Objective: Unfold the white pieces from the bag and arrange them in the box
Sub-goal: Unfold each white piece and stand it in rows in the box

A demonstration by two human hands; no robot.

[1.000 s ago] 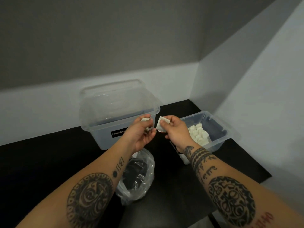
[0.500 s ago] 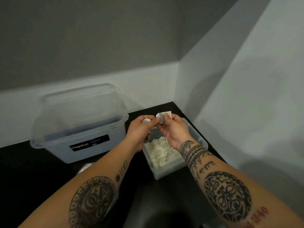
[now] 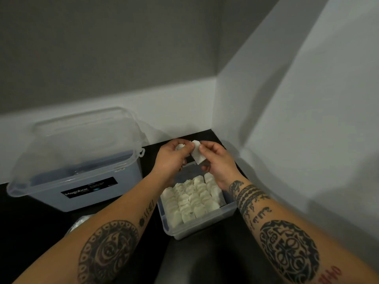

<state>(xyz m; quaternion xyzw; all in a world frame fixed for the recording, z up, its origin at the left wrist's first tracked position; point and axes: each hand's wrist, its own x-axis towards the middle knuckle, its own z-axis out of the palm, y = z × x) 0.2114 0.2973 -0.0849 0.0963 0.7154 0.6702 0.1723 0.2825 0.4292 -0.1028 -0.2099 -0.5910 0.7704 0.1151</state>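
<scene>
Above the far end of the small box [image 3: 202, 230], the right hand [image 3: 218, 163] pinches a flat white piece [image 3: 197, 155] between thumb and fingers. The left hand [image 3: 174, 159] pinches its other edge while its curled fingers hold a bunched piece [image 3: 180, 147]. Below the hands, rows of unfolded pieces [image 3: 190, 201] fill the near part of the box. A larger lidded container [image 3: 82, 160] stands to the left on the black table [image 3: 30, 222], and only a corner of the plastic bag [image 3: 80, 222] shows beside the left forearm.

Dim, soft light; broad shadows on white wall [image 3: 307, 140] right of fingers [image 3: 211, 145]; wide-angle bending at edges; slight blur throughout.
</scene>
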